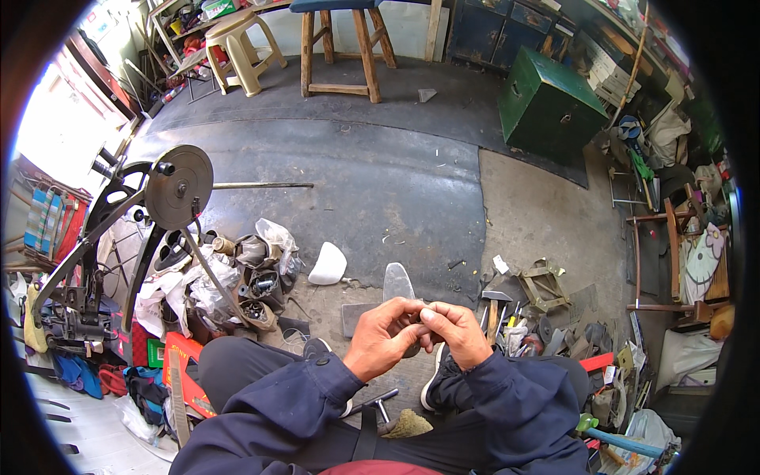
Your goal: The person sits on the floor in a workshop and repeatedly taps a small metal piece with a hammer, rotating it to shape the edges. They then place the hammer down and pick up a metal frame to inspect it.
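Note:
My left hand (383, 339) and my right hand (457, 334) meet in front of me, fingertips pinched together. Whatever they hold between them is too small or too hidden to make out. Just beyond my fingers rises a flat, grey sole-shaped plate (397, 281), its lower part hidden by my hands. A dark flat piece (358, 318) lies to the left of it. Below my hands, between my legs, is a metal-headed hammer (381, 402), beside a yellowish spongy lump (410, 425).
On the left stands a black hand-cranked machine with a large wheel (179, 188). Bags and cans (257, 281) crowd the floor near it, beside a white rounded piece (328, 264). Another hammer (495, 305) and loose tools lie right. Farther off are a green box (549, 103) and stools (342, 51).

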Demonstrator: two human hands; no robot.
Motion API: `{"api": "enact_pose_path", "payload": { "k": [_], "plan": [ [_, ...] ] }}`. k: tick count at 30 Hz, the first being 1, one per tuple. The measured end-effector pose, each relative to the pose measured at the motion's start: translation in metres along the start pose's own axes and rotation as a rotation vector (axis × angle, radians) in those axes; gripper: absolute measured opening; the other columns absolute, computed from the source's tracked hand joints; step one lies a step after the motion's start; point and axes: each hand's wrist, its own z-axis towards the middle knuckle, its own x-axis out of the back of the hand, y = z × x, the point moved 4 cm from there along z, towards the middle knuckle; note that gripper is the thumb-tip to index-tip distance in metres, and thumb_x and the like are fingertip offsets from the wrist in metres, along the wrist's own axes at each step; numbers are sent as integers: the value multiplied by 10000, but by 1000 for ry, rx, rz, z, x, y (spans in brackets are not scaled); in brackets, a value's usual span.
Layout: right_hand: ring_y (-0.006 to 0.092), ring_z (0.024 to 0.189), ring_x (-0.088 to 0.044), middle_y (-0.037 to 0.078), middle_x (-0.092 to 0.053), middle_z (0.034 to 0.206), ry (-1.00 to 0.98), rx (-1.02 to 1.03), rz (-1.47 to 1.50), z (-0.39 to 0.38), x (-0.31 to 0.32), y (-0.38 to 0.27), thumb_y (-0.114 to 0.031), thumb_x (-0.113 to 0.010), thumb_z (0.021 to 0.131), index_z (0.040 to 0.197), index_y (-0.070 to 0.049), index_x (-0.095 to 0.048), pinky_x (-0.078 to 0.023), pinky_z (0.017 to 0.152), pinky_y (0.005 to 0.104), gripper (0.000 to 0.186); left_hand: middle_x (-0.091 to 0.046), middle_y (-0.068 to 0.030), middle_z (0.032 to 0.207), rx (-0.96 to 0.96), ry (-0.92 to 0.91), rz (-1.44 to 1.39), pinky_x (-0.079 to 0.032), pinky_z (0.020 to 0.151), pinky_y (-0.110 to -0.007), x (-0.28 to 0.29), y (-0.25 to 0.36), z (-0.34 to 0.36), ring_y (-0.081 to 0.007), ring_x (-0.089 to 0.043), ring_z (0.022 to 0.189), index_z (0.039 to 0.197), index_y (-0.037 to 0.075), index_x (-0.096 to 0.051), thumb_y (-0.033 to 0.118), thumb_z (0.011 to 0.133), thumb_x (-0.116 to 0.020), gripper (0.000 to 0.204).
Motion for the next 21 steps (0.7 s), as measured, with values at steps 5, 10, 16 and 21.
{"api": "enact_pose_path", "payload": {
  "k": [5, 10, 16, 21],
  "plan": [
    [69, 675, -577, -9, -621, 769, -8, 0, 7, 2, 1, 0, -281, -588, 1050, 919, -47, -663, -475, 636, 238, 279, -699, -71, 930, 7, -5, -6, -564, 762, -290, 0, -1, 1, -134, -689, 835, 1194, -15, -610, -9, 981, -635, 214],
    [66, 675, -573, -12, -620, 772, -17, 3, 3, 2, 2, -1, -287, -594, 1046, 912, -49, -662, -470, 639, 239, 281, -703, -80, 936, 19, -1, 33, -571, 762, -291, 1, -2, 2, -141, -695, 834, 1199, -17, -607, -6, 983, -634, 218],
    [65, 678, -571, -15, -620, 771, -14, 0, 4, 2, 2, 0, -290, -597, 1045, 911, -50, -663, -467, 642, 238, 283, -704, -85, 937, 30, 0, 10, -577, 768, -300, 1, -3, 2, -145, -695, 835, 1201, -21, -602, -7, 982, -635, 221],
    [65, 678, -567, -11, -623, 772, -14, 1, 13, 2, 2, 0, -284, -595, 1046, 917, -49, -666, -466, 643, 241, 277, -703, -84, 935, 21, -12, 6, -575, 767, -299, 1, -3, 2, -144, -694, 838, 1204, -20, -603, -5, 982, -638, 225]
  ]
}}
